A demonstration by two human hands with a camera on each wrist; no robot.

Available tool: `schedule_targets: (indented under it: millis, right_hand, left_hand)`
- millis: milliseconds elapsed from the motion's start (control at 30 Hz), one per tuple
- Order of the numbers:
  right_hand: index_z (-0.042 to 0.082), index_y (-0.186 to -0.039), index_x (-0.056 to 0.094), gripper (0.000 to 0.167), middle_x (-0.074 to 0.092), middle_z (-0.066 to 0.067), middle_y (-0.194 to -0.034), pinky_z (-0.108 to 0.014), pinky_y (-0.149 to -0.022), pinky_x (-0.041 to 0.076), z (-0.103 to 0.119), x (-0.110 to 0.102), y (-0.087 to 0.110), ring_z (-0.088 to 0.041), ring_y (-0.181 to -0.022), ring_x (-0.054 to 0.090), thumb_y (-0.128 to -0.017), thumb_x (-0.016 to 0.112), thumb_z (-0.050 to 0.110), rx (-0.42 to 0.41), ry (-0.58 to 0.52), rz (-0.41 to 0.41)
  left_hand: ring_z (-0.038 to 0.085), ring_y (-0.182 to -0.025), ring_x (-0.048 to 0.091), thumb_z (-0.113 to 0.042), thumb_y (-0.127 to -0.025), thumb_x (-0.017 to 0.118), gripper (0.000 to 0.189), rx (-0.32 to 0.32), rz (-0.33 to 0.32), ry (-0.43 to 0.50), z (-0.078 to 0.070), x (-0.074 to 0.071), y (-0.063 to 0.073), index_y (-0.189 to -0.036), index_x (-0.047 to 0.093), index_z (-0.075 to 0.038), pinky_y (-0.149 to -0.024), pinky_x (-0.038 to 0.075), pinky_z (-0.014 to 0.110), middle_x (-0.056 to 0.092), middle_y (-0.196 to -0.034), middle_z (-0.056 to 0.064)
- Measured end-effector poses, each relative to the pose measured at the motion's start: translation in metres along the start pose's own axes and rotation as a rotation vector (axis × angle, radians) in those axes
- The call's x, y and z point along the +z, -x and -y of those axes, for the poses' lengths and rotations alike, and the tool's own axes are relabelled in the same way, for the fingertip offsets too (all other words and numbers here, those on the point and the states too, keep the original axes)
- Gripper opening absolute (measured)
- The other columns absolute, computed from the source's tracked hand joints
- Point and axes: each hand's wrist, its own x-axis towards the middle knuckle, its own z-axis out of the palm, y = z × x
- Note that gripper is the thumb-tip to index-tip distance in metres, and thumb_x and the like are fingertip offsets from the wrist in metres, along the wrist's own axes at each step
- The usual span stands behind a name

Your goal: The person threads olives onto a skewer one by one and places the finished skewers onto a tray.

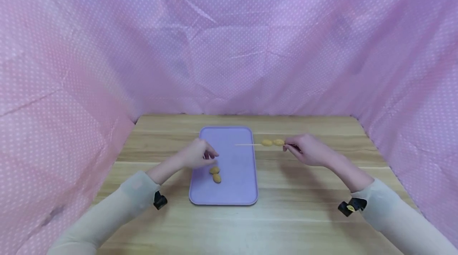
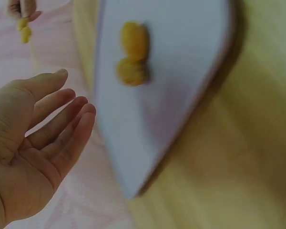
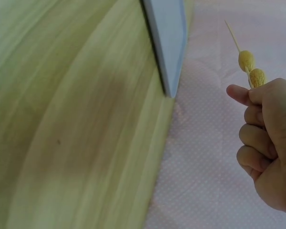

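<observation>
My right hand [image 1: 310,149] grips a thin wooden skewer [image 1: 247,144] by one end, with its point toward the left over the tray. Two yellow-brown oval pieces [image 3: 246,60] are threaded on it close to the fingers; their wrinkled surface shows in the right wrist view. Over the left side of the purple tray [image 1: 237,191] hovers my left hand [image 1: 198,153], its fingers loosely bent and nothing between them. Two more such oval pieces [image 2: 133,40] lie touching each other on the tray, just below the left hand in the head view.
The tray lies on a wood-grain table [image 1: 307,215]. Pink dotted cloth [image 1: 229,56] hangs behind the table and along both sides. A small black device [image 1: 160,200] is strapped at the left wrist, and another black device [image 1: 352,206] at the right.
</observation>
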Motion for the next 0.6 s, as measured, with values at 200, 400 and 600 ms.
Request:
schedule_targets:
  millis: [200,400,600]
  right_hand:
    - [0.012,-0.095,0.077,0.016,0.051,0.015,-0.068,-0.014,-0.050,0.031,-0.003,-0.001,0.004,0.009,-0.056,0.031,-0.103,0.065,0.004,-0.017,0.047,0.001]
    - [0.014,-0.095,0.077,0.017,0.065,0.011,-0.075,-0.014,-0.049,0.033,0.003,0.002,0.007,0.009,-0.057,0.034,-0.102,0.066,0.003,-0.010,0.063,-0.011]
    - [0.014,-0.094,0.077,0.017,0.071,0.011,-0.080,-0.011,-0.052,0.037,0.009,0.009,0.011,0.011,-0.059,0.037,-0.102,0.066,0.004,-0.051,0.058,-0.031]
  left_hand:
    - [-0.002,-0.069,0.065,-0.017,-0.093,0.080,0.019,-0.014,0.062,-0.007,0.007,0.019,-0.004,-0.100,0.083,0.000,-0.064,0.058,0.013,0.080,-0.081,0.001]
    - [-0.003,-0.062,0.059,-0.013,-0.094,0.080,0.008,-0.046,0.086,0.043,0.008,0.024,-0.005,-0.089,0.084,-0.007,-0.056,0.054,0.014,0.076,-0.073,-0.005]
    - [0.006,-0.076,0.072,-0.008,-0.088,0.085,0.011,-0.042,-0.071,0.129,0.002,0.017,0.000,-0.098,0.083,-0.003,-0.070,0.064,0.018,0.082,-0.088,0.004]
